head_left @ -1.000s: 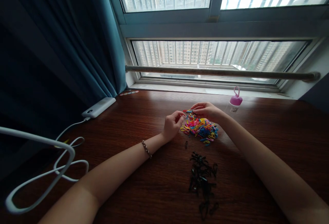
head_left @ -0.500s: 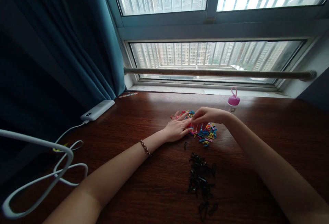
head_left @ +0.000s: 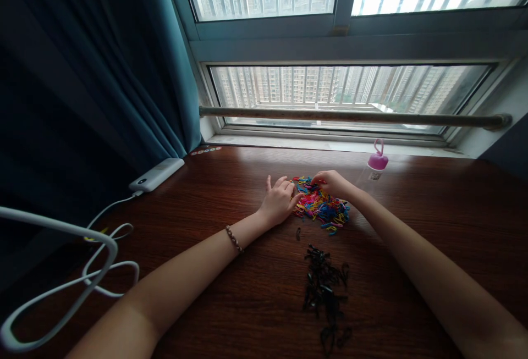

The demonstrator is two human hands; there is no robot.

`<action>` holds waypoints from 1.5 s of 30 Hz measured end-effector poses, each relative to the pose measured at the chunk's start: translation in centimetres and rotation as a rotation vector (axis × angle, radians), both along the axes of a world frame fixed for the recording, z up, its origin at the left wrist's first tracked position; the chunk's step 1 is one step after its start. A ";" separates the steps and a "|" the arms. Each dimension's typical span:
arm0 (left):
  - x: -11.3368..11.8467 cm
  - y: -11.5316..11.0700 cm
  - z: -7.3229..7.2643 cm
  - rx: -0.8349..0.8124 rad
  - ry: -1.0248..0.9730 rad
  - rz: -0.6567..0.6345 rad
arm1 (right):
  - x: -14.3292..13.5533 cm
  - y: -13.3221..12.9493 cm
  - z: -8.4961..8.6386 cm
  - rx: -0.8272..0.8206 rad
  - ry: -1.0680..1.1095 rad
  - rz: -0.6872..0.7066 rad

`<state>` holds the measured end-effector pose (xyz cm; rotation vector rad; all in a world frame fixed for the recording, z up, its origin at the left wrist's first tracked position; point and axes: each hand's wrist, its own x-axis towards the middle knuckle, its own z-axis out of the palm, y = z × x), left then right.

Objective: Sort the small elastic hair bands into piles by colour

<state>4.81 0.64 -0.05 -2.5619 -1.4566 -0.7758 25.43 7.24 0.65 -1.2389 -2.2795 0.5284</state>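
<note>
A pile of small multicoloured bands [head_left: 324,208] lies on the dark wooden table. My left hand [head_left: 278,202] rests at the pile's left edge with its fingers apart, holding nothing visible. At the pile's upper right is my right hand [head_left: 331,184], its fingertips bent down into the bands; whether they grip any is too small to tell. Nearer to me lies a heap of black bands [head_left: 324,287], touched by neither hand. One single dark band [head_left: 298,233] sits between the two piles.
Behind my right hand stands a clear bottle with a pink lid [head_left: 378,162]. A white power bank [head_left: 157,175] with a white cable [head_left: 110,263] lies at the left beside a blue curtain [head_left: 177,73]. A metal rail [head_left: 350,116] crosses the window.
My left hand has drawn back a little to the left, its fingers now more bent. My right hand has moved off my left fingers to the pile's far side, uncovering more coloured bands.
</note>
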 end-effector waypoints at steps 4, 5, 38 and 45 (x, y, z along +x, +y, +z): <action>0.0 0.0 -0.1 0.034 -0.014 0.048 | 0.0 0.2 -0.5 0.015 0.018 -0.021; 0.0 0.0 -0.1 0.042 -0.015 0.052 | 0.0 0.2 -0.6 0.014 0.029 -0.031; 0.0 0.4 0.0 -0.202 0.172 -0.274 | 0.6 -1.0 2.5 -0.687 0.646 0.085; -0.3 0.9 -0.1 -0.179 0.033 -0.240 | 1.2 -1.5 4.1 -0.769 0.642 0.183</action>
